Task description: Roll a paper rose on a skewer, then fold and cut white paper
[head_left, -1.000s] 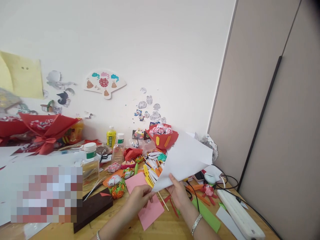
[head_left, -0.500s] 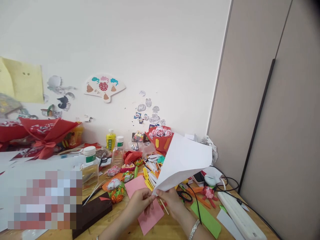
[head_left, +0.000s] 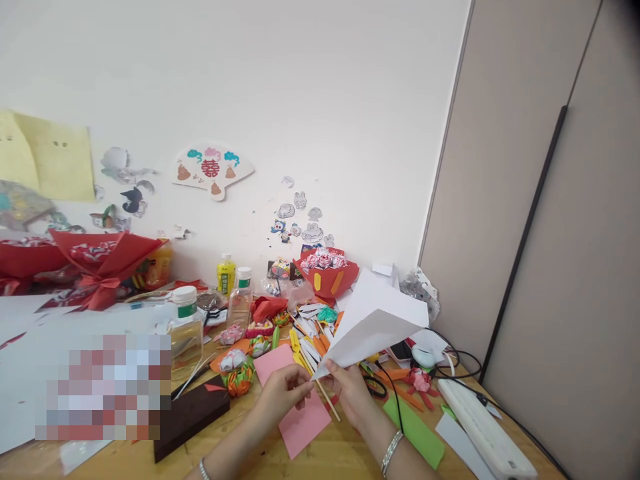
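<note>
White paper, folded [head_left: 375, 313], one, above the bench [head_left: 350, 453]: right grip [head_left: 354, 397] grasping it near the narrow point, left grip [head_left: 280, 399] at the tip, closure uncertain; we best pinch lightly, keeping the fold aligned and uncrushed

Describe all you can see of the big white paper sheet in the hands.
The big white paper sheet looks plain, smooth and thin. It is tilted, held above the light wooden table, widening away from a narrow near tip. A flap folds along the near side. The right hand grips it, thumb on top near the tip. The left hand is at the tip; whether it pinches is unclear.
</note>
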`<state>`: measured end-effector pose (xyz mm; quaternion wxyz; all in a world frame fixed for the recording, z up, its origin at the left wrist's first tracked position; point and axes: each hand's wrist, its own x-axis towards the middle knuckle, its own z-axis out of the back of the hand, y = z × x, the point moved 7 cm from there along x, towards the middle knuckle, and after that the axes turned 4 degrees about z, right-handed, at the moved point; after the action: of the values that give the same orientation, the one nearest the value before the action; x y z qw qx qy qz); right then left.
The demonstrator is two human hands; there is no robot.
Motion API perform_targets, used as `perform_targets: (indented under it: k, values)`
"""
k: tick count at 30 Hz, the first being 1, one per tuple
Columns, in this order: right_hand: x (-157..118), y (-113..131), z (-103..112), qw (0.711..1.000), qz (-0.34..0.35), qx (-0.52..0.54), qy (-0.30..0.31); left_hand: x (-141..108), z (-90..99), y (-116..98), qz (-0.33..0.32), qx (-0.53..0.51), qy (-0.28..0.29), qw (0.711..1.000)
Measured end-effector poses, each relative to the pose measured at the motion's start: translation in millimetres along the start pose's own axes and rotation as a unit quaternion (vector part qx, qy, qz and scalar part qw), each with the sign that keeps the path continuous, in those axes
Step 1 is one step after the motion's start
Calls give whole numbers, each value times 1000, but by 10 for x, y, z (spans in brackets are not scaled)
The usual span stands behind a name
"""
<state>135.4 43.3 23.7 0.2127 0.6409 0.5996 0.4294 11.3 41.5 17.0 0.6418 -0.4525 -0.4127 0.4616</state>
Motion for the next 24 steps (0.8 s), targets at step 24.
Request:
perform_targets:
  k: [24]
  values:
    - [-15,-9,-10,1000,-1,-8,26,-122,65,-232,-86,164,-68,980]
